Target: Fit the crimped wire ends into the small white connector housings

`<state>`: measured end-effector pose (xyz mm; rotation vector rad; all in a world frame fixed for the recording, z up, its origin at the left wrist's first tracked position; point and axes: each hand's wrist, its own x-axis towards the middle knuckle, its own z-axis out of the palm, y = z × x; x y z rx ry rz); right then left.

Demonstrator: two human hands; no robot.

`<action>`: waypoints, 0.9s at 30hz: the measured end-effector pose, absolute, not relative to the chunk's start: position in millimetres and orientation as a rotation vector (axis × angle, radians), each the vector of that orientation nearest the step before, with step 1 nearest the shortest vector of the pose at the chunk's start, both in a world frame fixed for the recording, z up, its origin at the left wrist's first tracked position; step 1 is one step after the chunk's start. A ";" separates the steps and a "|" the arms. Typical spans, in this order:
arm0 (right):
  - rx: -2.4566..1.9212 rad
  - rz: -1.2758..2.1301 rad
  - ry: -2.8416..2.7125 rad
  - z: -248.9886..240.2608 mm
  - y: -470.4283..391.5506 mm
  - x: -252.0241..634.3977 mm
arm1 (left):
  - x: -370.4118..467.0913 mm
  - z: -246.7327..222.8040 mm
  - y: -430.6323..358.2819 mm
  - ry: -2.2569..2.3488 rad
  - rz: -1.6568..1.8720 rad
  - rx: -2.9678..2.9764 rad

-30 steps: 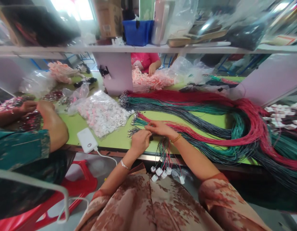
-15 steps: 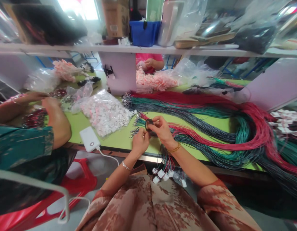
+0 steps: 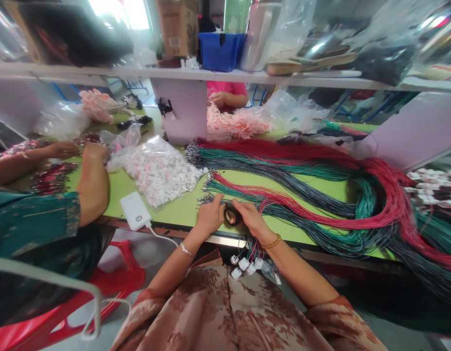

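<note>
A roll of black tape [image 3: 230, 205] is pinched in the fingers of my right hand [image 3: 252, 220], its ring facing me near the table edge. Close against its left side is my left hand [image 3: 210, 215], fingers closed; what they grip is hidden. Thin wires [image 3: 252, 243] hang over the edge below my hands, ending in several white connectors [image 3: 243, 263]. Just beyond my hands lies a bundle of red, green and dark wires [image 3: 243, 187], with bare metal terminals [image 3: 207, 199] at its left end.
Longer wire bundles [image 3: 284, 148] curve across the table to the right. Left of them are a bag of white connectors [image 3: 161, 170] and a white power bank [image 3: 135, 211] with a cable. A co-worker's arms [image 3: 92, 175] are at left. A shelf [image 3: 225, 76] spans the back.
The tape roll has moved down toward me and turned so its ring opening shows. My right hand has lowered with it. The co-worker's arms at left have shifted.
</note>
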<state>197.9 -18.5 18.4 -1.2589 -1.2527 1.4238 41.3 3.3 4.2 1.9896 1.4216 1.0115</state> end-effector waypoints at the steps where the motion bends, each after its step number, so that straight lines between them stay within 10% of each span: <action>1: -1.254 1.468 -1.280 15.5 -17.4 199.2 | 41.3 4.7 3.2 1.415 0.938 2.083; 27: -1.347 1.429 -1.316 11.3 -34.2 178.3 | 39.3 -12.9 19.5 1.213 0.699 1.784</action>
